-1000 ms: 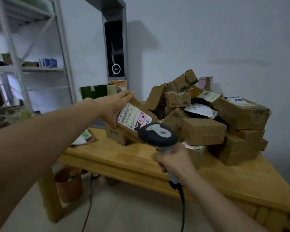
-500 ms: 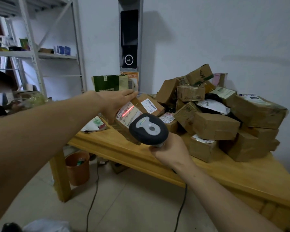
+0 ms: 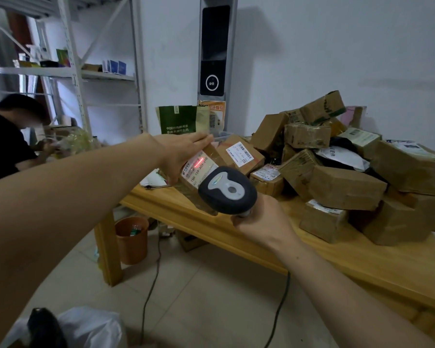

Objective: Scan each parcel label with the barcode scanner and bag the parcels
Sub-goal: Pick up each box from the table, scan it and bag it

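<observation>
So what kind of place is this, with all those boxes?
Probably a parcel sorting room: taped cardboard parcels heaped on a wooden table, a barcode scanner lighting a label, metal shelving behind.

Left hand (image 3: pixel 183 156), right hand (image 3: pixel 260 221), both outstretched

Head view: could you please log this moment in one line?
left hand holds parcel | right hand grips scanner | red line on label | parcel not bagged
</observation>
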`<state>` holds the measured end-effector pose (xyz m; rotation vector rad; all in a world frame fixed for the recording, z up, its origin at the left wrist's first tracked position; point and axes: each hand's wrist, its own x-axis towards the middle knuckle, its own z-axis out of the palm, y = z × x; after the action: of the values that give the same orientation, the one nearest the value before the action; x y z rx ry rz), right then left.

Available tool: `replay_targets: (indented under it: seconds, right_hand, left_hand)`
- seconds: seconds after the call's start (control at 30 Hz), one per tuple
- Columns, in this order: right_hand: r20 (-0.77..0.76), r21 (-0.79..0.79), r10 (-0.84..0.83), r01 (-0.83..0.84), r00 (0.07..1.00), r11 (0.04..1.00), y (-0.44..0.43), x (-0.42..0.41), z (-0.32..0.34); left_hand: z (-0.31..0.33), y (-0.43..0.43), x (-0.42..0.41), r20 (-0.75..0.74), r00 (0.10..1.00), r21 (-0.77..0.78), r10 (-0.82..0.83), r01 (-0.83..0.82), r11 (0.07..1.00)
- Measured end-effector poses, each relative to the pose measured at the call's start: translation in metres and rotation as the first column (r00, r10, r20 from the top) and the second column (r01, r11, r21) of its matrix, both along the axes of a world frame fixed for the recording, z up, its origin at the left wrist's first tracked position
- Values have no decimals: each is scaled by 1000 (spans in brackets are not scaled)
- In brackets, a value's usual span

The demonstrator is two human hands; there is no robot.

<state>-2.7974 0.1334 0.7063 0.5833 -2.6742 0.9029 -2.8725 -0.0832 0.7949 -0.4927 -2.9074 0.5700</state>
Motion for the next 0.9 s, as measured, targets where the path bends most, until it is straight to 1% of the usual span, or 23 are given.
replay_targets:
  seconds: [0.1, 0.2, 0.27, 0.33, 0.43, 0.53, 0.6, 0.67, 0.73, 0.83, 0.9]
  right_hand:
    - [48, -50, 39, -36, 998, 998, -7, 0, -4]
    - [152, -189, 90, -61, 984, 980, -21, 2, -7]
    - [275, -325, 132, -37, 952, 945, -34, 1, -14]
    - [371, -388, 183, -27, 910, 921, -51, 0, -30]
    - [511, -385, 218, -5, 832, 923, -83, -3, -64]
    - [630, -371, 285, -43, 722, 928, -118, -9, -102]
    - [675, -365, 320, -75, 664, 928, -144, -13, -126]
    - [705, -339, 310, -80, 638, 937, -172, -18, -149]
    - [731, -292, 280, -86, 622, 953, -204, -24, -173]
    - [759, -201, 225, -108, 611, 974, -247, -37, -213]
    - [783, -150, 174, -90, 597, 985, -272, -48, -239]
  left_hand:
    - [-5, -10, 5, -15, 1000, 25, 24, -24, 999]
    - [-18, -32, 15, -33, 996, 93, 86, -83, 992]
    - [-37, -57, 27, -22, 984, 151, 176, -171, 974]
    - [-66, -91, 45, 45, 953, 214, 299, -301, 929]
    - [-123, -148, 82, 153, 860, 305, 487, -510, 804]
    - [-181, -195, 126, 228, 729, 384, 646, -676, 628]
    - [-216, -222, 153, 309, 630, 406, 712, -765, 500]
    - [-246, -249, 175, 363, 557, 411, 747, -815, 408]
    - [-272, -272, 190, 395, 502, 415, 770, -845, 338]
    - [-302, -298, 197, 433, 425, 431, 795, -872, 231]
    - [-317, -312, 192, 436, 391, 452, 811, -874, 178]
